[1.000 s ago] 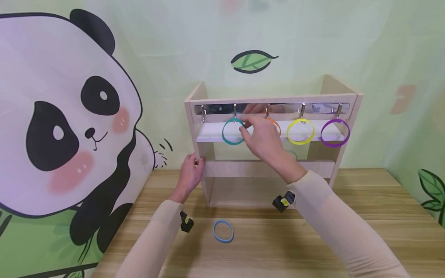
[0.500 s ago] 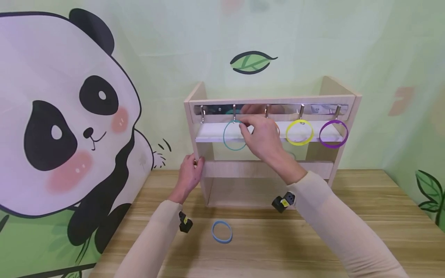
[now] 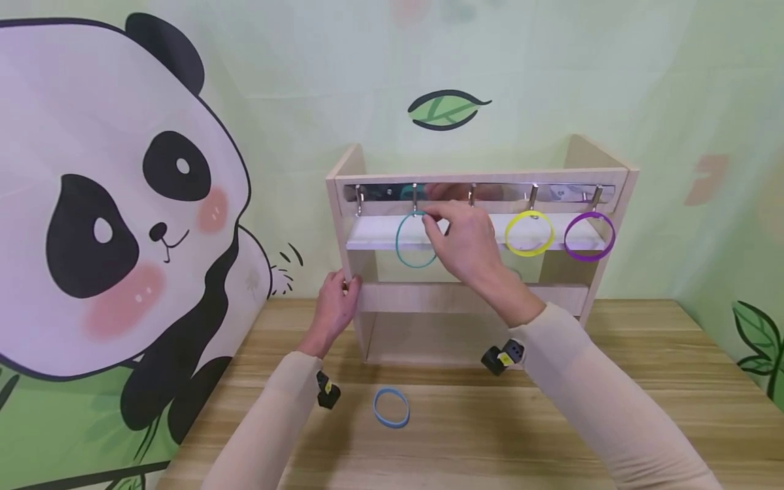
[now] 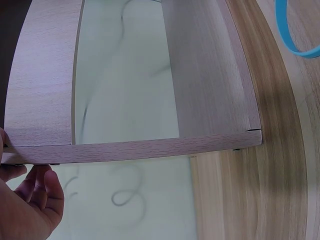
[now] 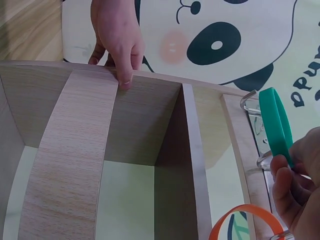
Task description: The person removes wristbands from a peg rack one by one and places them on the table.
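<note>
My right hand (image 3: 467, 241) has its grip pinched on the teal ring (image 5: 272, 120), thumb and fingers on the edge of the band. The ring is up by the second hook (image 3: 414, 197) from the left, at the front of the wooden rack (image 3: 471, 297). It stands on its edge, not flat. Being round, it has no long side, but from the head camera I see a tall, thin oval, with its hole facing me. From the right wrist it looks squeezed narrow, with the band's outside showing. I can't tell if the hook goes through it.

My left hand (image 3: 333, 303) holds the rack's left side board, thumb in front. Some of its fingers hide behind the board, and the left wrist camera cuts off part of that hand.

The orange ring (image 5: 245, 207) is hidden behind my right hand from above, and the right wrist camera cuts off its bottom. A yellow ring (image 3: 529, 254) and a purple ring (image 3: 589, 258) hang farther right. A blue ring (image 3: 392, 425) lies on the tabletop (image 3: 490, 435).
</note>
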Motion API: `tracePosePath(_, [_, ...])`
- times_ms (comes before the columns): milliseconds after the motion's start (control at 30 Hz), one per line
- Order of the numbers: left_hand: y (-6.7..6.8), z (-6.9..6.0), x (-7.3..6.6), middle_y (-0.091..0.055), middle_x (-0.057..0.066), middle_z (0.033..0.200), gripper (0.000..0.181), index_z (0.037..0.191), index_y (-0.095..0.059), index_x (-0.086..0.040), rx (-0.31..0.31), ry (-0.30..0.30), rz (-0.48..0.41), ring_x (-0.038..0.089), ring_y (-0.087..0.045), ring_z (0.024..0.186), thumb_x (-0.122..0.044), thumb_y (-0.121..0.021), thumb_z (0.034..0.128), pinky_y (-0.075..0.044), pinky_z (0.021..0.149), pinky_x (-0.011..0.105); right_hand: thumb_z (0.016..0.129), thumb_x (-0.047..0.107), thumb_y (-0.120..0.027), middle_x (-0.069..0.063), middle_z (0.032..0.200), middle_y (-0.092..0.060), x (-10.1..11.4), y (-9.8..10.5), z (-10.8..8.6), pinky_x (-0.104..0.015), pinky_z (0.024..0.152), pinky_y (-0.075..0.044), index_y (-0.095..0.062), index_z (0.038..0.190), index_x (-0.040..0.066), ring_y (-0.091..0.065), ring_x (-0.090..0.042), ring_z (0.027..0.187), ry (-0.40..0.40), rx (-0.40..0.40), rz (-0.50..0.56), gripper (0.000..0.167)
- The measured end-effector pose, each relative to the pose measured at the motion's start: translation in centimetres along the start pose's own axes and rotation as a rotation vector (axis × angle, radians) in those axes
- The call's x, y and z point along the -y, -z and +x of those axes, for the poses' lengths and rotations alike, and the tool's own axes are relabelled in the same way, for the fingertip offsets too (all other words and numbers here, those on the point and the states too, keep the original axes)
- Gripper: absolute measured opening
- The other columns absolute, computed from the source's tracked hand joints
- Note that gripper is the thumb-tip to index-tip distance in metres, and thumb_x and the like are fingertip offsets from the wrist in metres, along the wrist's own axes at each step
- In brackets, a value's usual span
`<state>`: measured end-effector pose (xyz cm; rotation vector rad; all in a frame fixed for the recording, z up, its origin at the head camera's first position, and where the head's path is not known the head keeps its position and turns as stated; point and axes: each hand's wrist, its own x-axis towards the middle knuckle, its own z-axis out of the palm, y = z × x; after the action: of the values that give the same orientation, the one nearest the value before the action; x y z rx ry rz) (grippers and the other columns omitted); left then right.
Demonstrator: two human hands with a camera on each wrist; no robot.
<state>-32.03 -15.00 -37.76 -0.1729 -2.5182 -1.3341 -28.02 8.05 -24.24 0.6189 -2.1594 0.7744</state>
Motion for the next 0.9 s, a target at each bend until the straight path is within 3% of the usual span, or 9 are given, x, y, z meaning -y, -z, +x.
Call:
tracePosePath(300, [-0.1,0.2,0.3,-0.045,0.016,0.12,0.044,0.135,-0.049,-0.009,-0.008,-0.012,0.001,0.028,-0.052,0.103,-0.033,-0.039,0.0997,-0.054,0.08,0.04,0.087,0.009,-0.064,-0.008,0.089,-0.071,-0.3,0.2,-1.3,-0.031,0.064,-0.046,-0.074,0.097,0.001,-0.06,-0.02,0.064,0.069,-0.005,0.003,0.016])
tracePosePath(533, [-0.1,0.4,0.5,-0.046,0.015,0.118,0.045,0.134,-0.049,-0.009,-0.011,-0.012,0.008,0.028,-0.052,0.102,-0.035,-0.039,0.0993,-0.054,0.078,0.04,0.087,0.01,-0.064,-0.009,0.088,-0.07,-0.7,-0.1,-2.8,-0.027,0.058,-0.048,-0.073,0.099,0.0,-0.057,-0.018,0.064,0.038,0.065,-0.001,0.017])
tracePosePath(900, [-0.2,0.3,0.4,-0.046,0.017,0.12,0.044,0.134,-0.049,-0.008,-0.014,-0.022,0.009,0.029,-0.052,0.103,-0.034,-0.039,0.0997,-0.053,0.08,0.042,0.085,0.007,-0.065,-0.009,0.083,-0.069,-1.6,-0.6,-5.4,-0.026,0.053,-0.048,-0.073,0.09,0.001,-0.057,-0.015,0.058,0.132,0.08,-0.02,0.011])
